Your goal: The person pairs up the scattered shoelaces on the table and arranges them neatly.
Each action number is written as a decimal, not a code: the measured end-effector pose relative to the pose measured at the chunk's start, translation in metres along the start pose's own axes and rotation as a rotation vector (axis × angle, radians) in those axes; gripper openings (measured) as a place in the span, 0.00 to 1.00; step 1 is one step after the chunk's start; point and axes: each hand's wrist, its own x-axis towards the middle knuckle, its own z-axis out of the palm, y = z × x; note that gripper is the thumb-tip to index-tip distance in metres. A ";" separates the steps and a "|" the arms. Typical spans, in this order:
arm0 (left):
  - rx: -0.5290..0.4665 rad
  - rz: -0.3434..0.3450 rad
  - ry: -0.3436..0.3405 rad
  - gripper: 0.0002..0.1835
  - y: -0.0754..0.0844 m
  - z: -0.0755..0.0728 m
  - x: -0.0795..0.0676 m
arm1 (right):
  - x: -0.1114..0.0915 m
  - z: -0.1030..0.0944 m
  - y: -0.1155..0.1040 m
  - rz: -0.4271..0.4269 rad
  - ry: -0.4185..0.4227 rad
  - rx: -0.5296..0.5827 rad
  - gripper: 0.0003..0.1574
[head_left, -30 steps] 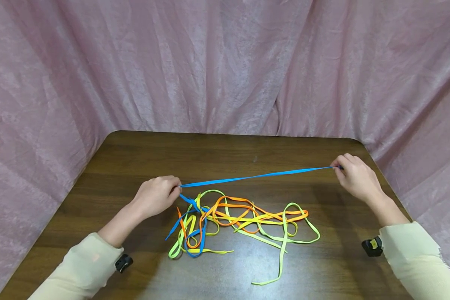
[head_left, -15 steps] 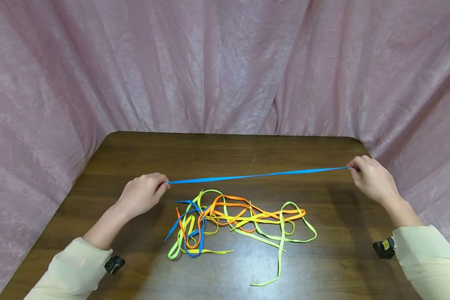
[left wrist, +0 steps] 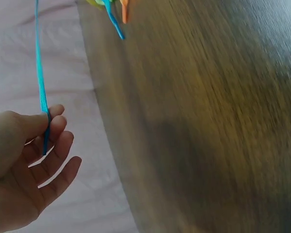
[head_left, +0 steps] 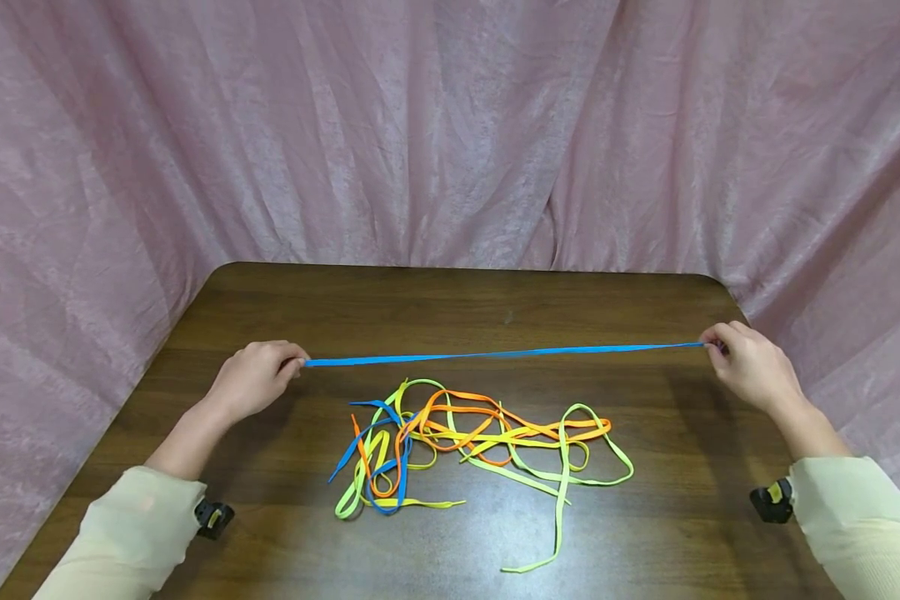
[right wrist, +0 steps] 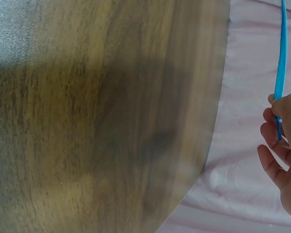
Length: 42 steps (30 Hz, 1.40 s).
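Observation:
A flat blue shoelace (head_left: 495, 354) is stretched nearly straight above the far half of the table. My left hand (head_left: 255, 377) pinches one end between thumb and fingers; in the left wrist view its short dark tip (left wrist: 46, 141) sticks out below the thumb. My right hand (head_left: 752, 367) pinches the other end, whose tip (right wrist: 279, 131) shows under the thumb in the right wrist view. Nearer to me, apart from this lace, lies a loose tangle of an orange lace (head_left: 487, 398), yellow laces (head_left: 525, 435), a green lace (head_left: 562, 483) and a blue lace (head_left: 401, 467).
The brown wooden table (head_left: 450, 308) has rounded far corners. Pink curtains (head_left: 420, 133) hang behind it and along both sides. A small black camera (head_left: 213, 518) sits at the left wrist, and another camera (head_left: 772, 502) at the right.
The hands have moved apart, left hand leftward and right hand rightward, lengthening the stretch of blue lace between them. The held lace has come away from the pile, which is otherwise nearly unchanged.

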 end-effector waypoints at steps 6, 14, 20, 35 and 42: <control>-0.015 -0.033 -0.020 0.05 -0.014 0.003 0.005 | 0.000 0.008 -0.002 -0.003 0.006 0.002 0.10; 0.014 -0.068 0.011 0.06 -0.031 0.010 0.015 | 0.001 0.019 -0.003 -0.003 -0.010 0.015 0.11; 0.022 -0.123 0.012 0.07 -0.041 0.014 0.027 | 0.008 0.026 -0.004 0.027 -0.054 0.020 0.09; 0.031 -0.271 -0.011 0.08 -0.060 0.022 0.060 | 0.035 0.044 0.000 0.098 -0.133 0.029 0.06; 0.037 -0.305 -0.014 0.09 -0.065 0.025 0.071 | 0.049 0.049 -0.002 0.139 -0.163 0.029 0.04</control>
